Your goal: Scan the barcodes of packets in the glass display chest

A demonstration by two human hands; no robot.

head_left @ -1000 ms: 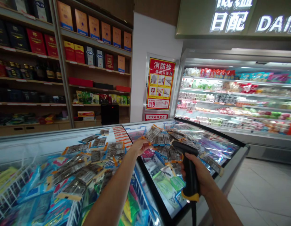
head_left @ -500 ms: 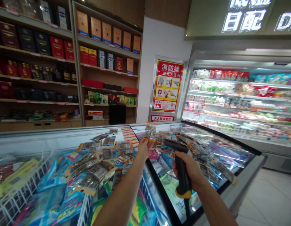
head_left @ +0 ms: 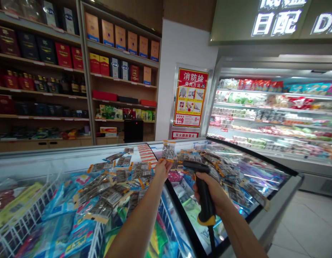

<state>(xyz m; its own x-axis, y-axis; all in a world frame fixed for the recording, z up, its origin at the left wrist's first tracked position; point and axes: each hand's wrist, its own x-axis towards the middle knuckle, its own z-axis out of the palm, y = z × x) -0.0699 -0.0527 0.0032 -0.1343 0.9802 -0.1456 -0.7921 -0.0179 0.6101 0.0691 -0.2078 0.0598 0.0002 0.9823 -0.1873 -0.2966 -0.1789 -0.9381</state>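
Observation:
Between the fingers of my left hand point(head_left: 162, 170) is a small snack packet point(head_left: 168, 150) with orange edges, held upright by its lower end. My right hand point(head_left: 209, 190) wraps round the grip of a black and yellow barcode scanner point(head_left: 205, 200), whose head points left toward that packet. A cable runs down from the scanner's base. Similar packets lie in a loose heap point(head_left: 112, 195) at the left and in another heap point(head_left: 225, 168) on the glass at the right, behind the scanner.
Under the packets is a chest freezer with a black-framed glass lid point(head_left: 179, 211) and white wire baskets point(head_left: 28, 215) of bagged goods. Shelves of boxes point(head_left: 123, 68) stand behind at left. A lit refrigerated display point(head_left: 273, 118) is at the right, beyond a tiled floor point(head_left: 303, 222).
My left hand has shifted slightly left with the packet. The scanner in my right hand has also moved a little to the left.

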